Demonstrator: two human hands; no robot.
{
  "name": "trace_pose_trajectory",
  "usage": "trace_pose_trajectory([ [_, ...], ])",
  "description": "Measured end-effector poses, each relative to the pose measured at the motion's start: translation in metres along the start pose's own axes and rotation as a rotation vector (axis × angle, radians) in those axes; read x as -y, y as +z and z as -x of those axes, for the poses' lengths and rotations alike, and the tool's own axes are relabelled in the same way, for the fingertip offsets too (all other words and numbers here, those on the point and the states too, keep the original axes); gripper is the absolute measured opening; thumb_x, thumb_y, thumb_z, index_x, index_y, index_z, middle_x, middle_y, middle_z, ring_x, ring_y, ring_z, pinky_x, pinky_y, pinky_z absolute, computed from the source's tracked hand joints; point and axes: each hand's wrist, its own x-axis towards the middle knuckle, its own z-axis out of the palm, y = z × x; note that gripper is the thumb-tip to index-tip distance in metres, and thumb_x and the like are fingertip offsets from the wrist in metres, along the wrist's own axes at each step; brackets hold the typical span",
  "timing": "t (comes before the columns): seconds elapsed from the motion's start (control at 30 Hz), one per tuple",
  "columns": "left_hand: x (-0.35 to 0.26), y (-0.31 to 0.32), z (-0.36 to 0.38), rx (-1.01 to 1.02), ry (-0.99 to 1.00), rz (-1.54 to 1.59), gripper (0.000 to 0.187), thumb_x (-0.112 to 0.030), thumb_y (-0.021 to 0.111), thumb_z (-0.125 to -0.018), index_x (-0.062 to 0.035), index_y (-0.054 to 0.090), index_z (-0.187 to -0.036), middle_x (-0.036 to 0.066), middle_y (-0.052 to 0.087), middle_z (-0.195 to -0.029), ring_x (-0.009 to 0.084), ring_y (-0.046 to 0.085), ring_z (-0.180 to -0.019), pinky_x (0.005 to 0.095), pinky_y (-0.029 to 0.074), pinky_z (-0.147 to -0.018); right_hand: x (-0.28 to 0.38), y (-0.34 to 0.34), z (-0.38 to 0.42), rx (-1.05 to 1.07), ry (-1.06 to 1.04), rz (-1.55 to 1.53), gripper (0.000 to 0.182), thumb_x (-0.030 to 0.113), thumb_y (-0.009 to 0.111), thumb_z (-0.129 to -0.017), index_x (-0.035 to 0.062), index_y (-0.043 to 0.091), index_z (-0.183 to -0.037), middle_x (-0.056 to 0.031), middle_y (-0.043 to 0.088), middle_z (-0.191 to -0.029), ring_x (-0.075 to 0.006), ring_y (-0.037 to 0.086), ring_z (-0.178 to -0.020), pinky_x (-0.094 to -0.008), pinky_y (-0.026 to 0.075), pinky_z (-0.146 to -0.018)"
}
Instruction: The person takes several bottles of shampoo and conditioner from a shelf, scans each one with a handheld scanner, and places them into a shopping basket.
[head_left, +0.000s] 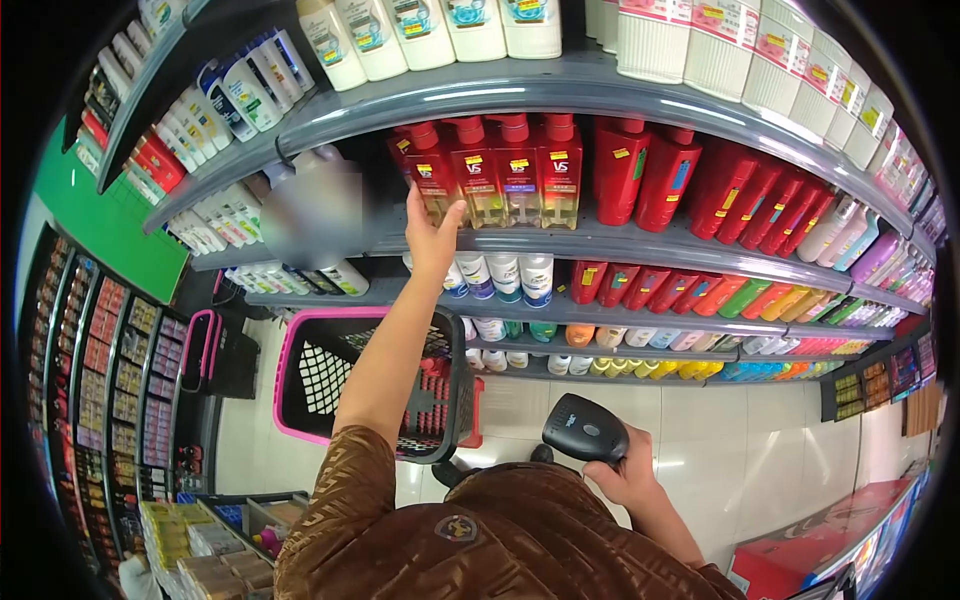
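The left hand (432,232) is raised to the second shelf (640,248) from the top, its fingers spread loosely and laid against the leftmost of four red-capped bottles (432,175); no grip is closed on it yet. The bottle stands upright at the shelf's front edge, touching its neighbours (520,170) in the row, with the pump cap up and the label turned outward toward the aisle. Its long axis is vertical.

The bottle is judged to be rigid plastic, full and so fairly heavy for its size — top-heavy handling is not expected, since the liquid sits low. The glossy wall may prove slippery, and the pump head is best not used as a handle. A hold around the flat body, thumb on one broad face and fingers on the other, is judged soundest.

A black scanner (586,428) is clamped in the right hand (625,478), held low near the waist, fingers wrapped round its grip — its head is pointed up and left. A pink-rimmed basket (300,345) stands on the floor below the arm.
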Motion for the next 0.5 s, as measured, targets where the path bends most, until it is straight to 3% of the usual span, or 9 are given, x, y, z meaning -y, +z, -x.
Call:
trace_pose_trajectory([
  [0.13,0.008,-0.009,-0.002,0.032,-0.013,-0.015,0.076,-0.006,0.080,-0.086,0.0023,0.038,-0.149,0.017,0.062,-0.135,0.0217,0.064,-0.119,0.0334,0.051,-0.100,-0.001,0.002,-0.005,0.045,0.036,0.010,0.062,0.053,0.081,-0.083,-0.0034,0.068,-0.104,-0.0133,0.071,-0.087,-0.0249,0.070,-0.077,-0.0343,0.054,-0.073],
  [0.3,0.011,-0.009,-0.006,-0.013,-0.047,-0.106,0.068,-0.012,0.092,-0.075,0.0002,0.051,-0.128,0.013,0.069,-0.118,0.0198,0.068,-0.105,0.0331,0.055,-0.092,-0.013,0.007,-0.010,0.068,0.025,0.013,0.064,0.054,0.079,-0.084,-0.0049,0.067,-0.108,-0.0141,0.072,-0.088,-0.0234,0.070,-0.078,-0.0343,0.055,-0.074],
  [0.5,0.008,-0.012,-0.009,0.010,-0.107,-0.159,0.059,-0.012,0.091,-0.077,-0.0005,0.052,-0.119,0.012,0.071,-0.112,0.0178,0.069,-0.098,0.0322,0.055,-0.087,-0.017,0.014,-0.010,0.084,0.126,0.013,0.061,0.048,0.079,-0.085,-0.0054,0.067,-0.112,-0.0149,0.073,-0.091,-0.0225,0.070,-0.080,-0.0339,0.055,-0.076],
])
